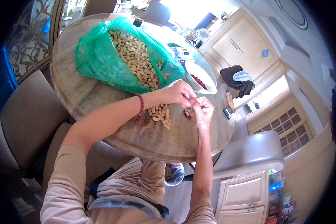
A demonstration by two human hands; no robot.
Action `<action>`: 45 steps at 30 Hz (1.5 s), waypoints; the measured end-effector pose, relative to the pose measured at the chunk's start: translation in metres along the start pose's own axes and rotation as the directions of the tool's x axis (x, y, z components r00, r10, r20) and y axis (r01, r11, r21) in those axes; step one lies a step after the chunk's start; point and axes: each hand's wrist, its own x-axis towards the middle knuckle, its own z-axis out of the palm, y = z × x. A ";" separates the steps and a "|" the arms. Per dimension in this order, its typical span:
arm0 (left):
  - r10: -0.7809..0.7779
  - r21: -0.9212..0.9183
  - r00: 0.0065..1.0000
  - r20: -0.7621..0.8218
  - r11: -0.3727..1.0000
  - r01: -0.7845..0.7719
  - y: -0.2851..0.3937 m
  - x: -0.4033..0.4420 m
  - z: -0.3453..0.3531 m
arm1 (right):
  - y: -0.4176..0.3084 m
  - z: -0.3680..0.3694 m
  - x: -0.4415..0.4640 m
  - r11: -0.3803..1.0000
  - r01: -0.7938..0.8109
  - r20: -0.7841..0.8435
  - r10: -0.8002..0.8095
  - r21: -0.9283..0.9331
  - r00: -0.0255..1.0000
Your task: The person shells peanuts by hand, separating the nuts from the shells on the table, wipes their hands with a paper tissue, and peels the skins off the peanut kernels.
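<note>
Your fingertips met above the round wooden table (89,100)

Your left hand (179,92) was palm down, its wrist bent and its fingers angled down towards your right hand (204,110). The left forearm, red bracelet (140,108) at the wrist end, slanted across the near side of the table, elbow out wide. Your right forearm reached almost straight forward, that hand raised and its fingers curled in to meet the left.

Fingers: thumb and forefinger drawn together on each hand, the tips touching or nearly so. Whether a peanut was pinched between them, you could not tell; anything there was too small and hidden.

Unshelled peanuts (136,56) filled the open green plastic bag (95,56), which lay just beyond your left wrist. A small peanut heap (158,115) sat on the tabletop, just on the near side of the left wrist. Shell fragments with reddish bits (188,114) lay beside your right hand. Beyond both hands stood a white bowl (205,71) containing red kernels (198,81). Below the table edge, a bin (180,173) held brownish scraps.
</note>
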 end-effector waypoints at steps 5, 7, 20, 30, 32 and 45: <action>0.170 0.365 0.982 -0.086 0.922 -0.127 0.000 -0.002 0.004 | -0.005 0.006 -0.002 0.998 -0.055 0.013 0.056 -0.033 0.998; 0.182 0.419 0.978 -0.103 0.900 -0.123 0.002 -0.003 0.005 | -0.009 0.007 -0.006 0.992 -0.117 -0.016 0.116 -0.050 0.993; 0.021 0.244 0.984 -0.177 0.970 0.023 0.004 -0.008 0.012 | -0.011 0.010 -0.012 0.984 -0.131 -0.003 0.132 -0.123 0.991; -0.193 -0.138 0.941 -0.277 0.977 0.160 -0.006 -0.010 0.018 | 0.009 0.025 -0.014 0.970 -0.167 -0.174 0.136 -0.177 0.975; -0.209 -0.155 0.931 -0.299 0.973 0.169 -0.006 -0.010 0.020 | -0.006 0.027 -0.017 0.970 -0.235 -0.180 0.221 -0.061 0.959; -0.077 -0.027 0.952 -0.297 0.997 0.072 -0.011 -0.006 0.016 | -0.002 0.021 -0.015 0.534 -0.441 0.084 0.565 0.721 0.821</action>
